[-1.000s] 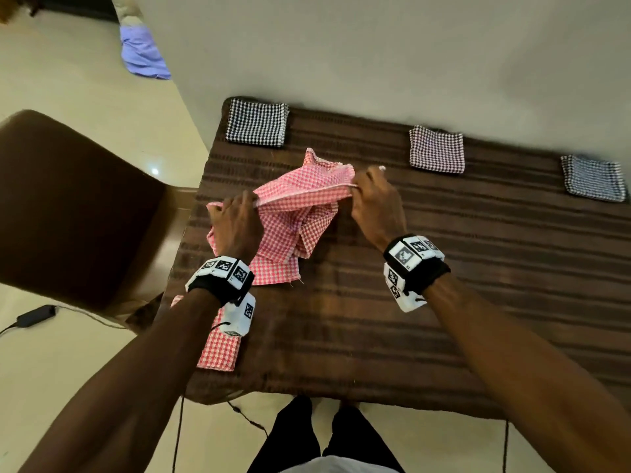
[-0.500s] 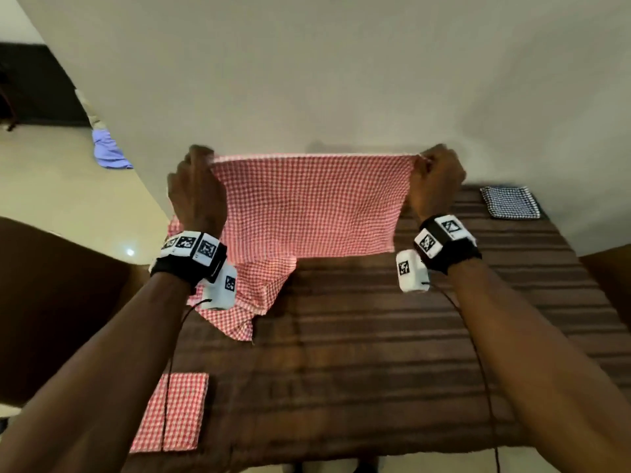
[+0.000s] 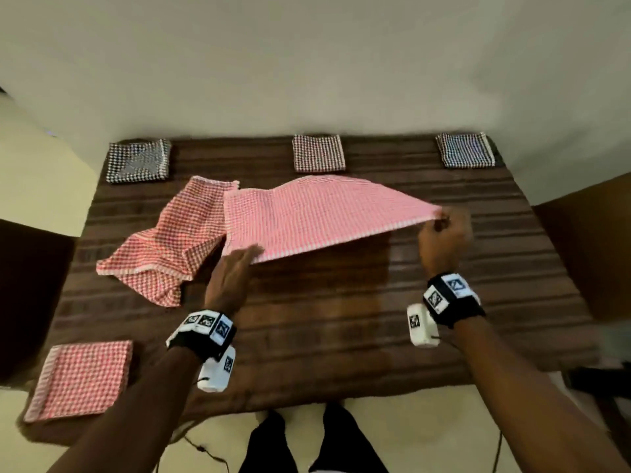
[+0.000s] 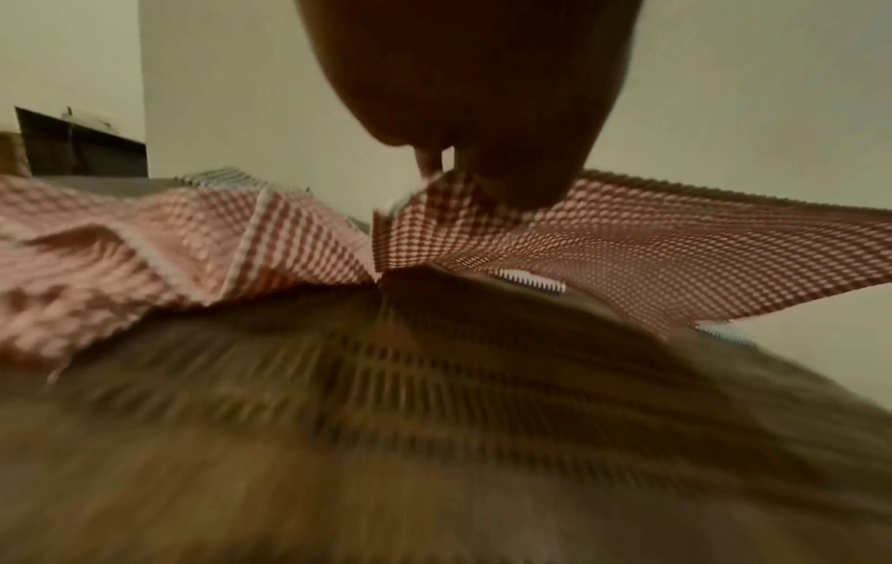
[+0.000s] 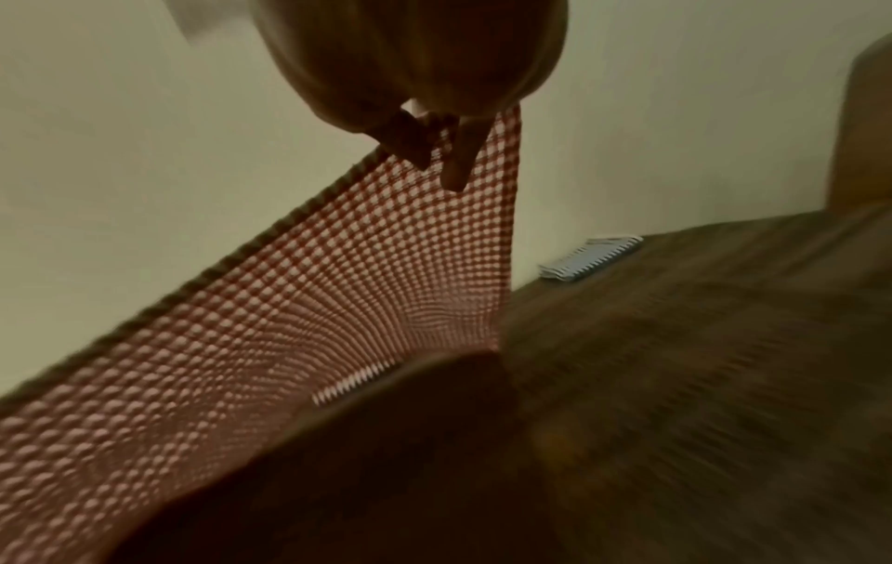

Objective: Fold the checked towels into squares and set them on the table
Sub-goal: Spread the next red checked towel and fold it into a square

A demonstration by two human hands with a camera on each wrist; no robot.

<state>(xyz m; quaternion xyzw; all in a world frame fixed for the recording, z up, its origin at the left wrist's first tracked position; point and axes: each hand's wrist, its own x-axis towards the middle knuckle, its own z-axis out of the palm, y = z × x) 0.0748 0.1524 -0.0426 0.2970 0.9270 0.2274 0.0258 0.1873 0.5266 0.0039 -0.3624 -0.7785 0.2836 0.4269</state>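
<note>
spread towel (image 3: 307, 216): mid worktop (image 3: 341, 336), held up off the surface between both hands
left hand (image 3: 230, 278): at its near left corner
right hand (image 3: 444, 240): at its right corner
crumpled towel (image 3: 164, 247): on worktop, just left of spread towel
three folded squares: far edge, left (image 3: 138, 161), middle (image 3: 318, 153), right (image 3: 465, 150)
fourth folded square (image 3: 82, 380): near left corner

Brown striped table (image 3: 341, 336), three dark checked squares (image 3: 318, 153) along far edge, red folded square (image 3: 82, 380) near-left, crumpled red towel (image 3: 164, 247)
</note>
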